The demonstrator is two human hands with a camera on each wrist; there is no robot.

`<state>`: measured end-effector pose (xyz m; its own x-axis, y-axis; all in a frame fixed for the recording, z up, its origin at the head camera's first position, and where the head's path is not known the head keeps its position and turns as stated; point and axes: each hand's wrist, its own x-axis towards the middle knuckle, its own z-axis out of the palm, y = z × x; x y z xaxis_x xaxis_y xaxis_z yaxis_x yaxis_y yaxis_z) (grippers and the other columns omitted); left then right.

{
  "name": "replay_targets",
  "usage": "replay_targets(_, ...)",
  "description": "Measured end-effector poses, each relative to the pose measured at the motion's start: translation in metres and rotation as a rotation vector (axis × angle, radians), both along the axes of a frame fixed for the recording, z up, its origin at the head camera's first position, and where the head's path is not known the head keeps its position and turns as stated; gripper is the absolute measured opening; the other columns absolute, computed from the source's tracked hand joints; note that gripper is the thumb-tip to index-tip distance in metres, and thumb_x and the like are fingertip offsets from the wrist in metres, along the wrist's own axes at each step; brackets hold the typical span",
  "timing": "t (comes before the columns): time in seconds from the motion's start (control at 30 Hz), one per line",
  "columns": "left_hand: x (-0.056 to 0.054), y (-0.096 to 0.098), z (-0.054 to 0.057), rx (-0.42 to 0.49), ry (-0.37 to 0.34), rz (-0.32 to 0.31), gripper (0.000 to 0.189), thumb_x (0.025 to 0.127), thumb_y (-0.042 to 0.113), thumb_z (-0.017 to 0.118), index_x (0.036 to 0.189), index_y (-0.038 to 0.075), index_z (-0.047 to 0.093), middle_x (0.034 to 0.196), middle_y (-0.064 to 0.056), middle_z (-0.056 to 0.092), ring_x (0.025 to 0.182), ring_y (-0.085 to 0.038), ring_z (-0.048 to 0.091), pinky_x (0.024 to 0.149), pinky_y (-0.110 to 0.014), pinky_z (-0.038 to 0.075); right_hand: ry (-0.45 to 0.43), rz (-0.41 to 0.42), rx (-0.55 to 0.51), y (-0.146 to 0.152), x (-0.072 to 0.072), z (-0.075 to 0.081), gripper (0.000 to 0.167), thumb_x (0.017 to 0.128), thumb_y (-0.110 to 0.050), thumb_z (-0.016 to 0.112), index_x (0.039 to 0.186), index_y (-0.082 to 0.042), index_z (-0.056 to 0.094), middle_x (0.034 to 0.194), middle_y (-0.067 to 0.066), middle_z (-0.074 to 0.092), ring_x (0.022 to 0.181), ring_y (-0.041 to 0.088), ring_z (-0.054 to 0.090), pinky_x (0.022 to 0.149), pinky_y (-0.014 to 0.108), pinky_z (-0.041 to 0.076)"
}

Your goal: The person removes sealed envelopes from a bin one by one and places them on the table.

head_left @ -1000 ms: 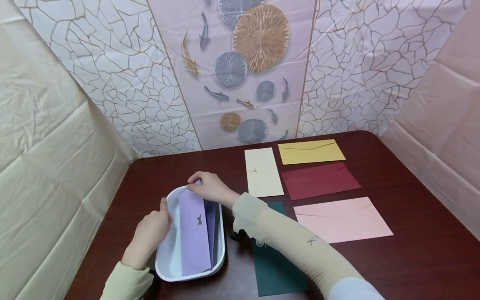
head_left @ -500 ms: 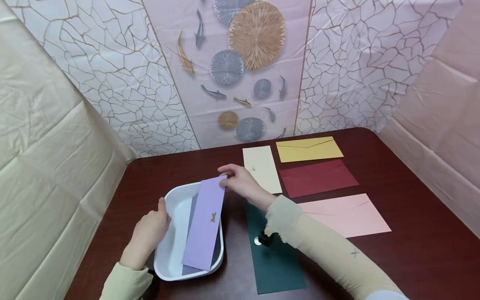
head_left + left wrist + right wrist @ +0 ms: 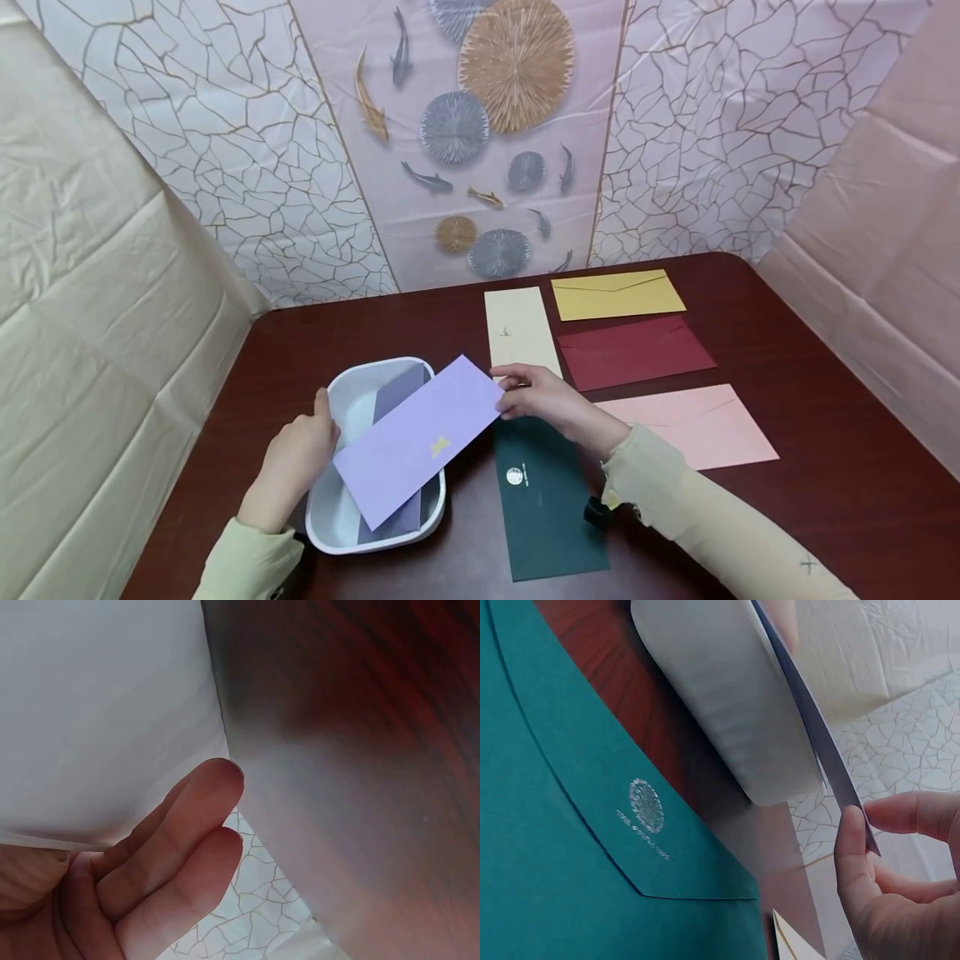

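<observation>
A lavender envelope (image 3: 420,442) with a small gold butterfly-like mark slants over the white plastic basin (image 3: 352,404). My right hand (image 3: 551,404) pinches its upper right corner between thumb and fingers, as the right wrist view also shows with the envelope edge-on (image 3: 825,742). Beneath it, a darker purple envelope (image 3: 397,390) lies in the basin, partly covered. My left hand (image 3: 296,454) grips the basin's left rim; in the left wrist view, the fingers (image 3: 180,847) curl against the outside of the basin wall (image 3: 97,705).
Right of the basin lies a dark green envelope (image 3: 551,517) with a silver seal. Farther back are cream (image 3: 521,325), yellow (image 3: 618,296), dark red (image 3: 637,354) and pink (image 3: 697,425) envelopes on the dark wooden table (image 3: 352,333). Patterned cloth hangs behind.
The lavender envelope has come up out of the basin and swung right, turning to a slant, as my right hand moved right. The darker envelope beneath has come into view. My left hand stays at the rim.
</observation>
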<state>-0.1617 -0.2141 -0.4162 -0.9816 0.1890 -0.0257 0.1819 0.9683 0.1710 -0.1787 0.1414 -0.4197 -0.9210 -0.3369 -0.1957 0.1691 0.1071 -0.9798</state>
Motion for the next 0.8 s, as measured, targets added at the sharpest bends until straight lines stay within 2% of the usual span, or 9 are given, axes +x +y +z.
replay_targets(0.1, 0.0, 0.0, 0.001, 0.001, -0.002, 0.004, 0.059, 0.1, 0.008, 0.054, 0.143, -0.021, 0.027, 0.058, -0.012, 0.051, 0.047, -0.024, 0.053, 0.045, -0.04, 0.043, -0.025, 0.025, -0.029, 0.0, 0.002, 0.001, 0.057, 0.094, -0.001, 0.064, 0.146, 0.01, 0.043, 0.107, 0.018, 0.053, 0.085, 0.018, 0.063, 0.084, 0.036, 0.057)
replay_targets(0.33, 0.0, 0.001, 0.0, 0.005, -0.008, 0.007, 0.059, 0.1, 0.008, 0.054, 0.143, -0.021, 0.027, 0.059, -0.013, 0.053, 0.047, -0.024, 0.055, 0.045, -0.04, 0.044, -0.007, 0.023, 0.007, -0.005, -0.003, 0.0, 0.047, 0.102, -0.01, 0.055, 0.143, 0.011, 0.045, 0.132, 0.026, 0.056, 0.101, 0.025, 0.066, 0.089, 0.04, 0.055)
replay_targets(0.4, 0.0, 0.002, 0.001, 0.002, -0.007, 0.008, 0.059, 0.1, 0.008, 0.054, 0.143, -0.021, 0.027, 0.059, -0.014, 0.053, 0.047, -0.024, 0.055, 0.045, -0.04, 0.044, -0.017, 0.021, 0.009, -0.006, -0.006, 0.0, 0.047, 0.103, -0.011, 0.053, 0.143, 0.011, 0.045, 0.133, 0.027, 0.056, 0.104, 0.027, 0.066, 0.091, 0.04, 0.055)
replay_targets(0.6, 0.001, 0.002, 0.001, -0.003, 0.004, 0.011, 0.059, 0.099, 0.008, 0.055, 0.142, -0.021, 0.028, 0.06, -0.014, 0.054, 0.048, -0.025, 0.055, 0.045, -0.04, 0.044, -0.066, -0.001, 0.005, -0.009, -0.014, -0.002, 0.046, 0.103, -0.014, 0.055, 0.142, 0.009, 0.049, 0.131, 0.025, 0.059, 0.103, 0.025, 0.066, 0.093, 0.039, 0.053)
replay_targets(0.8, 0.0, 0.003, 0.001, -0.002, -0.003, 0.01, 0.059, 0.1, 0.008, 0.055, 0.143, -0.021, 0.027, 0.059, -0.012, 0.053, 0.047, -0.023, 0.054, 0.045, -0.039, 0.044, -0.073, 0.029, 0.006, -0.014, -0.018, -0.006, 0.046, 0.098, -0.014, 0.062, 0.135, 0.011, 0.053, 0.115, 0.019, 0.067, 0.088, 0.017, 0.068, 0.088, 0.037, 0.055)
